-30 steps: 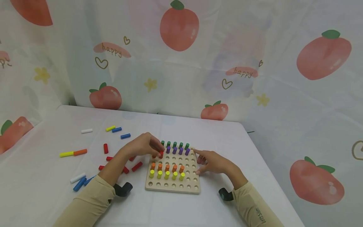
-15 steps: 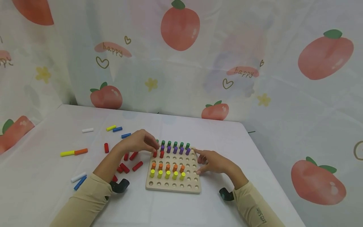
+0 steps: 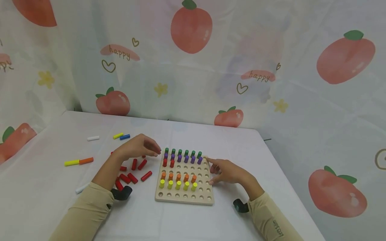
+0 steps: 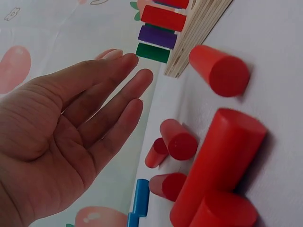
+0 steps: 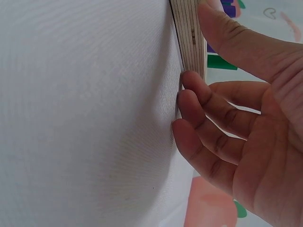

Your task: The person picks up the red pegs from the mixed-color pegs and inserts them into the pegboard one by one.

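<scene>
In the head view a wooden peg board (image 3: 183, 198) lies on the table with upright pegs in its holes. Green pegs (image 3: 186, 153) fill the far row, purple pegs (image 3: 186, 159) the row before it, then two red pegs (image 3: 172, 163) at the left. Orange pegs (image 3: 178, 178) and yellow pegs (image 3: 178, 184) stand in nearer rows. My left hand (image 3: 140, 147) hovers just off the board's far left corner, fingers extended, palm bare in the left wrist view. My right hand (image 3: 227, 171) rests fingertips and thumb against the board's right edge and far right corner.
Several loose red pegs (image 3: 146, 175) lie left of the board, under and beside my left forearm. Farther left are a yellow peg (image 3: 71, 162) end to end with an orange peg (image 3: 86, 161). White pegs (image 3: 93, 138) and a blue peg (image 3: 125, 137) lie there too.
My left hand first stood a red peg in the left hole of its row, let go, then drew back leftward off the board. My right hand stayed at the right edge.
</scene>
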Motion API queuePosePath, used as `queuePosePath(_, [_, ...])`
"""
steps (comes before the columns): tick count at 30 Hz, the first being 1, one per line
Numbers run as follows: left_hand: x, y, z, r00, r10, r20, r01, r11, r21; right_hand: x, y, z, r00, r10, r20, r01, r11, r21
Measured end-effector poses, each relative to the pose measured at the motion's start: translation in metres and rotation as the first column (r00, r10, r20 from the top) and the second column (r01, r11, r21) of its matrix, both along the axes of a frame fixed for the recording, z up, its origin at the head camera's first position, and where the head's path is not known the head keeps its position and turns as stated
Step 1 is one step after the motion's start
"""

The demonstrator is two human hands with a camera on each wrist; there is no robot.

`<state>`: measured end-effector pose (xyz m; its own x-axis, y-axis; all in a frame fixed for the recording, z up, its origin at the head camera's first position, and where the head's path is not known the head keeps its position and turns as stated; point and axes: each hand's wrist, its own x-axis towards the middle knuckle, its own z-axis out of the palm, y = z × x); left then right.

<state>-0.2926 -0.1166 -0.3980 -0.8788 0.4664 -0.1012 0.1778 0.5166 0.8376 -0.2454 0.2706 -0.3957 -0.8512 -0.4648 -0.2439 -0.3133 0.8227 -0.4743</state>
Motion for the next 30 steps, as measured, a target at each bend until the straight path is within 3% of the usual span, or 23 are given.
queuePosePath(8, [-0.006, -0.013, -0.008, 0.999, -0.009, -0.031, 0.009, 1.0, 0.02, 0.001, 0.0, 0.002, 1.0, 0.014, 0.0, -0.014, 1.0, 0.003])
queuePosePath(19, [-0.01, -0.034, -0.015, 0.995, 0.09, -0.036, -0.09, 0.996, -0.002, -0.001, 0.002, -0.001, 1.0, 0.016, -0.008, -0.016, 1.0, 0.006])
queuePosePath(26, [-0.01, -0.041, -0.015, 0.994, 0.109, -0.029, -0.109, 0.994, 0.004, -0.002, 0.002, -0.002, 1.0, 0.018, -0.008, -0.018, 1.0, 0.01])
queuePosePath(30, [-0.01, -0.045, -0.014, 0.992, 0.11, -0.06, -0.11, 0.994, 0.002, -0.001, 0.001, -0.002, 1.0, 0.018, -0.005, -0.018, 1.0, 0.007])
